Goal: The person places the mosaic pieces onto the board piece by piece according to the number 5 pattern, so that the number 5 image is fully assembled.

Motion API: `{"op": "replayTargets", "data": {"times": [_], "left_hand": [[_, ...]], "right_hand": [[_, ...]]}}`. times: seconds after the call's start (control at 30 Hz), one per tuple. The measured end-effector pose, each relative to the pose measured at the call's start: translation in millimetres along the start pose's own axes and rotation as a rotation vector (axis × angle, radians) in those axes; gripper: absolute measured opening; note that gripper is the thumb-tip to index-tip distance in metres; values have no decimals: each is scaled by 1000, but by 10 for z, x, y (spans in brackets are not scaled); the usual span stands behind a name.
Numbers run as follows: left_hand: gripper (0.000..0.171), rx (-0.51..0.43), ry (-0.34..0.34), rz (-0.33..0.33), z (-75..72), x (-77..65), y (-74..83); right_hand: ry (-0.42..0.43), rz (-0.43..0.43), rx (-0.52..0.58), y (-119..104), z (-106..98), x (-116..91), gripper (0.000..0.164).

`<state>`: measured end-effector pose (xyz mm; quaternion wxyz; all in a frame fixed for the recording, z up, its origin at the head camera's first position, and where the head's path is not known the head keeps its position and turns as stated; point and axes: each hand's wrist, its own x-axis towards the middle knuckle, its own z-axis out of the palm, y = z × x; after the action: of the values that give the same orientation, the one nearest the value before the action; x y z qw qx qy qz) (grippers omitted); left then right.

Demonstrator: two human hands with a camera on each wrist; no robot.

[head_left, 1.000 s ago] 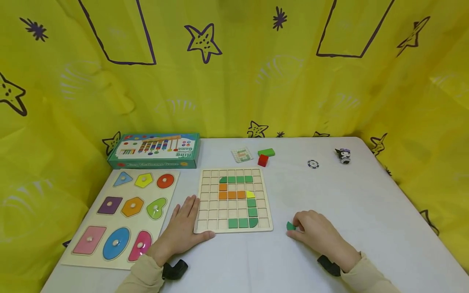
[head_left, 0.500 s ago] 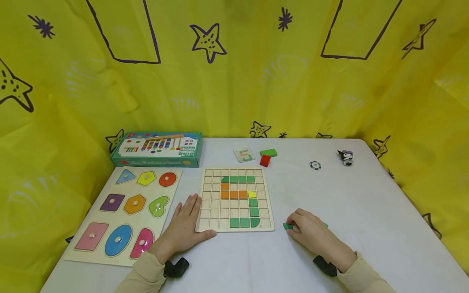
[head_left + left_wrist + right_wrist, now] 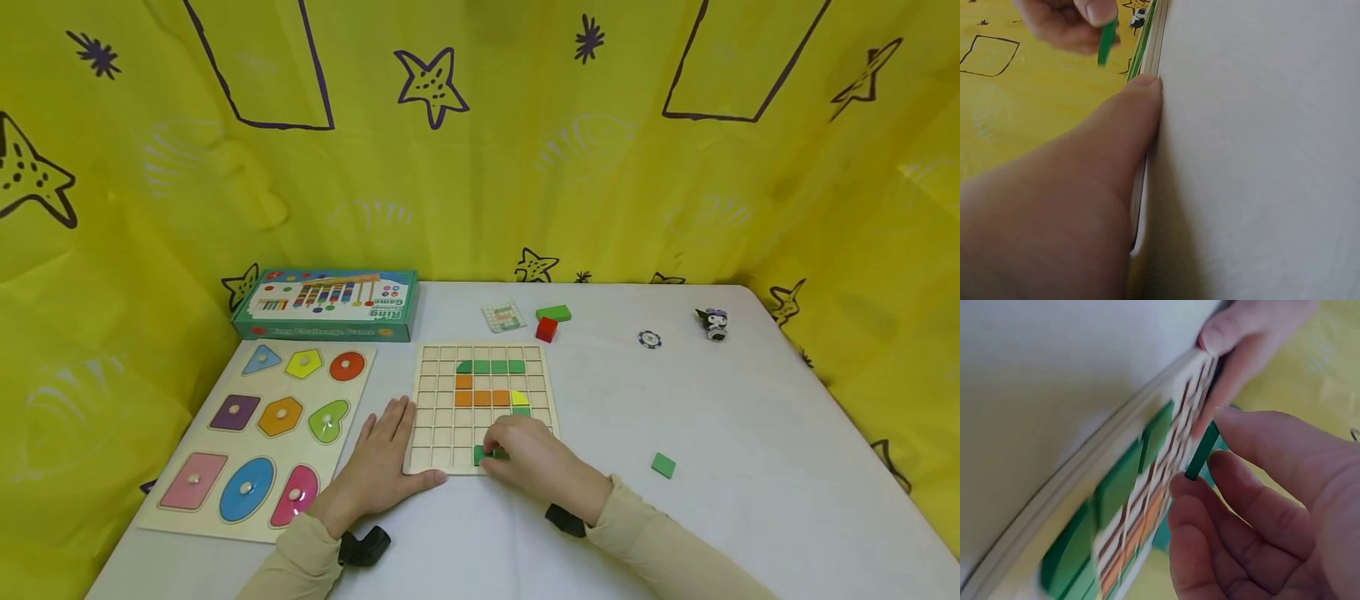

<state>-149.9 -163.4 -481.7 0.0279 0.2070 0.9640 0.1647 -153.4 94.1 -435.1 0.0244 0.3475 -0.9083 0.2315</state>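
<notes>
A wooden grid board (image 3: 433,437) lies in the middle of the table, with green, orange and yellow tiles set in its squares. My left hand (image 3: 377,458) rests at its left edge, fingers straight, the thumb lying along the front edge. Over the front part of the board my right hand (image 3: 536,458) pinches a small green tile (image 3: 1202,451) between thumb and fingers. That tile stands edge-on above the board in the right wrist view. The right hand covers several of the board's squares in the head view. A loose green square tile (image 3: 663,465) lies on the table to the right.
At the left is a knob puzzle board (image 3: 251,446), with a Ring Challenge Game box (image 3: 326,306) behind it. Behind the grid board are a pattern card (image 3: 504,317), a green block (image 3: 553,313) and a red cube (image 3: 547,330). A poker chip (image 3: 649,339) and a small figurine (image 3: 715,323) stand farther right.
My right hand has moved left from the table's right side to over the board with the green tile, uncovering the loose green square. The left hand stays at the board's edge.
</notes>
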Motion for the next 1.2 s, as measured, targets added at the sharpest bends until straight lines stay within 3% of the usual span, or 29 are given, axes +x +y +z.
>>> {"op": "replayTargets", "data": {"times": [0.13,0.37,0.77,1.2], "left_hand": [[113,8,13,12,16,4,2],[112,29,19,19,5,16,20],[113,14,4,3,-7,17,21],[112,8,2,-8,-2,12,18]], "right_hand": [[-17,-60,-30,-74,124,160,10],[-30,-72,-112,-139,215,249,13],[5,-76,-156,-193,252,243,17],[7,-115,-125,-92,196,181,6]]}}
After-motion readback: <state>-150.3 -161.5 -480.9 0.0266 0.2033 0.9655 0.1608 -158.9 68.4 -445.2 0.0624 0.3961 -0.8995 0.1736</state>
